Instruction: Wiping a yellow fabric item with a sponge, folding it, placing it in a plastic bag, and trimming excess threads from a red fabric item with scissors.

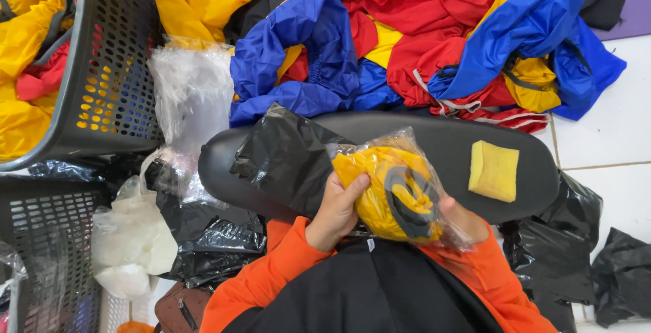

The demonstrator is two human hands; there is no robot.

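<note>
The folded yellow garment [397, 194], with its grey strap looped across the front, is sitting inside a clear plastic bag [407, 144] that both hands are holding up over the near edge of a black oval board [461, 144]. The left hand [336, 212] is gripping the bundle's left side, thumb pressing into the yellow cloth through the plastic and fingers curling tightly behind it. The right hand [463, 219] is mostly hiding behind the bundle; it is probably clasping the bag from below and behind, though the crinkled plastic is blurring the fingers. Both orange sleeves [271, 272] are reaching up from the bottom of the view.

Just left of the held bundle, a black plastic sheet [285, 157] is lying on the board, its edge touching the bag. To the right of the grip, apart from it, a small folded yellow square [493, 170] is resting on the board. Beyond the board, away from the hands, a heap of blue, red and yellow garments [420, 34] is spreading over the white tiled floor [610, 129]. Far to the left of the grip, a grey perforated basket [112, 68] is holding more yellow cloth, and crumpled clear and white plastic bags [190, 95] are piling beside it.
</note>
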